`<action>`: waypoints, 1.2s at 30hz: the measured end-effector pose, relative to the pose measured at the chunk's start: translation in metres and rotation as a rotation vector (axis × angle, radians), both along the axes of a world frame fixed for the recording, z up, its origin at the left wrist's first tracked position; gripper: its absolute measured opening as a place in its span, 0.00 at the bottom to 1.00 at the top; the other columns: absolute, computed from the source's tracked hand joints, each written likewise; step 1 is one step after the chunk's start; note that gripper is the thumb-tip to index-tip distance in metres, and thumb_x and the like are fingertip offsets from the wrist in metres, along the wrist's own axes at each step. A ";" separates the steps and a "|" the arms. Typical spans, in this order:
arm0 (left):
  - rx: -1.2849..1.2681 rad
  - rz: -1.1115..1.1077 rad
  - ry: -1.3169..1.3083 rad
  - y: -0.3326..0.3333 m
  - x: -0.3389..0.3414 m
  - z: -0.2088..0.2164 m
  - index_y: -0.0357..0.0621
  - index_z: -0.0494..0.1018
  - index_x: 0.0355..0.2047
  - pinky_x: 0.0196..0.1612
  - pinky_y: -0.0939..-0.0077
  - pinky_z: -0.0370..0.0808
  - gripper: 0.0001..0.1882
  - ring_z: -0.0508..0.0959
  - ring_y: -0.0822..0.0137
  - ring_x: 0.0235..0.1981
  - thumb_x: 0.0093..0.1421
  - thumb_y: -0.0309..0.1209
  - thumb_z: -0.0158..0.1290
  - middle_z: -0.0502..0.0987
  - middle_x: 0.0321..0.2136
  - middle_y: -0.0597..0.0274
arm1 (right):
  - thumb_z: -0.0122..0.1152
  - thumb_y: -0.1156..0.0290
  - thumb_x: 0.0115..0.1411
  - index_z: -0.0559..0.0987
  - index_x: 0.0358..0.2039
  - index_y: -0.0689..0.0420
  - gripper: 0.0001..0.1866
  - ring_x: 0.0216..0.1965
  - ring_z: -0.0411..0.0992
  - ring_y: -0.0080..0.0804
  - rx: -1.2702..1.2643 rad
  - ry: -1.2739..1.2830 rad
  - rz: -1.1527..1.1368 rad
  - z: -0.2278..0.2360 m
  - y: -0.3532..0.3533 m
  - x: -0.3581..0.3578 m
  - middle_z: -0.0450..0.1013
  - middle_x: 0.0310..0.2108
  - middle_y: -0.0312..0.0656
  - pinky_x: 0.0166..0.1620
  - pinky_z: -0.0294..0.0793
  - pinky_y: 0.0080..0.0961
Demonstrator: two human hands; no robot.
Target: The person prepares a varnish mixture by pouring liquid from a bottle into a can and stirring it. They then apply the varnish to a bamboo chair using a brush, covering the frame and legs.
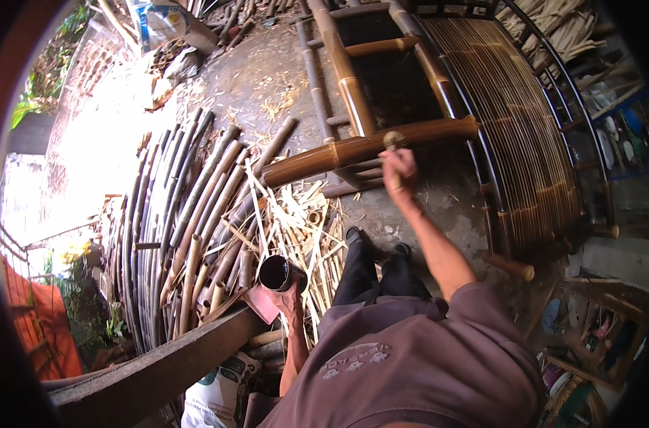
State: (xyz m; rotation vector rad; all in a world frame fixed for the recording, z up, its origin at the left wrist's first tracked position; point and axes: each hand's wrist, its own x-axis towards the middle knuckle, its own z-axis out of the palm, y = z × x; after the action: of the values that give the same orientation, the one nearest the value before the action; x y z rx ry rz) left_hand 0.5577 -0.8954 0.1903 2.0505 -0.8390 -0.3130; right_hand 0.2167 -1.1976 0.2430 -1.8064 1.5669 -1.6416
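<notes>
My right hand (pixel 399 171) is closed around a short, light brown brush (pixel 394 140). The brush head lies against a thick, glossy brown bamboo pole (pixel 303 162), part of a bamboo frame (pixel 351 82) standing ahead of me. Motion slightly blurs this hand, and the brush's handle is mostly hidden in it. Lower and to the left, my left hand (pixel 290 298) grips a dark, round, open-topped can (pixel 275 272) from below and the side. The inside of the can looks dark; I cannot make out how full it is.
A slatted bamboo bench (pixel 506 114) stands at the right. Long bamboo poles (pixel 189 192) and split strips (pixel 321 250) lie on the left. A beam (pixel 167 357) crosses the lower left, near a white sack (pixel 214 396). A wooden crate (pixel 610 328) sits lower right.
</notes>
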 end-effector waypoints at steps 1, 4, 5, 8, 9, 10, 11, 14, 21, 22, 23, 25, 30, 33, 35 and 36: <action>0.009 0.011 0.008 0.004 0.004 0.000 0.38 0.61 0.58 0.56 0.67 0.67 0.46 0.73 0.60 0.49 0.40 0.32 0.71 0.72 0.49 0.53 | 0.59 0.71 0.56 0.82 0.34 0.48 0.07 0.35 0.73 0.39 0.069 -0.024 0.108 -0.002 0.010 0.043 0.72 0.32 0.41 0.36 0.73 0.32; 0.037 0.031 0.016 0.018 0.013 -0.002 0.39 0.61 0.58 0.56 0.67 0.68 0.46 0.73 0.59 0.49 0.40 0.33 0.71 0.72 0.49 0.53 | 0.55 0.66 0.62 0.80 0.39 0.53 0.09 0.34 0.72 0.34 0.175 -0.198 0.490 -0.001 0.030 0.166 0.70 0.35 0.41 0.34 0.73 0.33; 0.041 0.013 0.009 0.015 0.016 -0.003 0.39 0.61 0.58 0.56 0.67 0.68 0.46 0.73 0.59 0.49 0.40 0.33 0.71 0.72 0.49 0.53 | 0.55 0.66 0.62 0.80 0.39 0.53 0.09 0.33 0.72 0.35 0.153 -0.147 0.543 -0.001 0.024 0.201 0.70 0.36 0.42 0.33 0.72 0.33; 0.030 -0.042 0.108 -0.017 0.005 0.017 0.39 0.60 0.59 0.55 0.68 0.68 0.46 0.74 0.60 0.49 0.40 0.33 0.71 0.72 0.49 0.54 | 0.55 0.67 0.60 0.79 0.40 0.53 0.10 0.30 0.72 0.37 0.318 -0.189 0.641 -0.003 0.007 0.284 0.70 0.34 0.42 0.32 0.73 0.34; 0.109 -0.024 0.092 -0.018 0.009 0.019 0.39 0.60 0.59 0.55 0.69 0.68 0.44 0.74 0.61 0.48 0.42 0.31 0.70 0.72 0.49 0.54 | 0.55 0.68 0.60 0.80 0.40 0.53 0.10 0.30 0.72 0.37 0.252 -0.145 0.617 -0.001 0.003 0.292 0.71 0.32 0.42 0.32 0.73 0.33; 0.108 -0.026 0.098 -0.018 0.009 0.019 0.39 0.60 0.59 0.55 0.69 0.68 0.44 0.74 0.61 0.48 0.43 0.31 0.69 0.72 0.49 0.55 | 0.55 0.68 0.60 0.80 0.39 0.53 0.09 0.30 0.72 0.37 0.192 -0.086 0.593 0.003 0.000 0.292 0.72 0.31 0.42 0.32 0.73 0.31; 0.096 -0.031 0.096 -0.021 0.013 0.022 0.39 0.61 0.59 0.55 0.69 0.68 0.43 0.74 0.61 0.48 0.43 0.31 0.69 0.72 0.49 0.55 | 0.57 0.70 0.60 0.82 0.37 0.54 0.08 0.30 0.73 0.35 0.335 -0.358 0.677 0.007 0.000 0.283 0.73 0.30 0.42 0.33 0.74 0.30; 0.031 -0.042 0.149 -0.036 0.008 0.036 0.39 0.61 0.58 0.55 0.69 0.68 0.42 0.74 0.61 0.48 0.44 0.32 0.68 0.72 0.49 0.55 | 0.61 0.72 0.58 0.82 0.37 0.57 0.07 0.35 0.75 0.35 0.131 -0.343 0.642 0.002 -0.016 0.190 0.77 0.34 0.43 0.37 0.74 0.30; -0.014 -0.147 0.177 -0.061 -0.002 0.061 0.38 0.63 0.57 0.54 0.71 0.68 0.38 0.74 0.61 0.48 0.47 0.32 0.66 0.73 0.50 0.56 | 0.54 0.68 0.65 0.79 0.40 0.60 0.10 0.43 0.74 0.29 0.195 -0.029 -0.056 -0.013 -0.042 -0.171 0.77 0.39 0.40 0.49 0.73 0.29; -0.014 -0.162 0.178 -0.064 -0.005 0.065 0.38 0.63 0.57 0.54 0.71 0.68 0.37 0.75 0.61 0.48 0.48 0.32 0.66 0.73 0.50 0.56 | 0.52 0.69 0.66 0.79 0.39 0.60 0.10 0.40 0.75 0.30 0.201 -0.085 -0.212 -0.014 -0.047 -0.210 0.78 0.37 0.40 0.45 0.74 0.27; -0.018 -0.177 0.176 -0.066 -0.008 0.071 0.38 0.63 0.57 0.54 0.71 0.68 0.37 0.75 0.61 0.48 0.48 0.32 0.65 0.73 0.50 0.56 | 0.52 0.69 0.66 0.79 0.40 0.60 0.11 0.37 0.76 0.31 0.205 0.033 -0.412 -0.011 -0.050 -0.232 0.78 0.35 0.40 0.43 0.75 0.27; -0.033 -0.213 0.186 -0.069 -0.018 0.082 0.38 0.63 0.57 0.54 0.71 0.68 0.36 0.75 0.61 0.48 0.49 0.32 0.65 0.73 0.50 0.57 | 0.51 0.71 0.65 0.80 0.38 0.60 0.10 0.36 0.77 0.35 0.114 0.047 -0.503 -0.014 -0.057 -0.219 0.78 0.35 0.41 0.42 0.75 0.28; 0.174 -0.340 -0.026 -0.048 0.005 0.053 0.33 0.56 0.61 0.59 0.67 0.64 0.42 0.72 0.56 0.51 0.48 0.28 0.64 0.70 0.52 0.50 | 0.62 0.78 0.56 0.79 0.35 0.55 0.06 0.41 0.76 0.36 -0.029 -0.133 0.139 -0.006 -0.011 -0.054 0.78 0.34 0.42 0.46 0.75 0.31; 0.087 -0.342 0.065 -0.056 -0.008 0.063 0.33 0.53 0.63 0.61 0.67 0.61 0.45 0.70 0.56 0.54 0.48 0.28 0.64 0.68 0.54 0.48 | 0.59 0.72 0.61 0.79 0.40 0.56 0.08 0.42 0.75 0.32 0.245 -0.173 0.272 -0.003 -0.016 -0.089 0.78 0.36 0.42 0.47 0.74 0.27; 0.017 -0.293 0.129 -0.064 -0.025 0.068 0.35 0.50 0.65 0.63 0.67 0.58 0.48 0.67 0.58 0.56 0.47 0.28 0.65 0.65 0.56 0.48 | 0.56 0.70 0.63 0.78 0.43 0.58 0.09 0.42 0.75 0.29 0.239 -0.164 0.052 -0.019 -0.038 -0.176 0.77 0.38 0.41 0.46 0.74 0.26; -0.091 -0.376 0.131 -0.057 -0.006 0.036 0.37 0.49 0.66 0.63 0.67 0.59 0.49 0.67 0.58 0.56 0.46 0.26 0.65 0.64 0.57 0.50 | 0.54 0.70 0.65 0.78 0.43 0.59 0.10 0.42 0.75 0.28 0.169 -0.151 -0.086 -0.031 -0.050 -0.213 0.77 0.38 0.40 0.46 0.74 0.26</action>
State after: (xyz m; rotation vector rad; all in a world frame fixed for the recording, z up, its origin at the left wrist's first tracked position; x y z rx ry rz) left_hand 0.5517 -0.9523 0.2261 1.7604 -1.1341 -0.5983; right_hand 0.0033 -1.2475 0.2119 -1.5148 1.6808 -1.5876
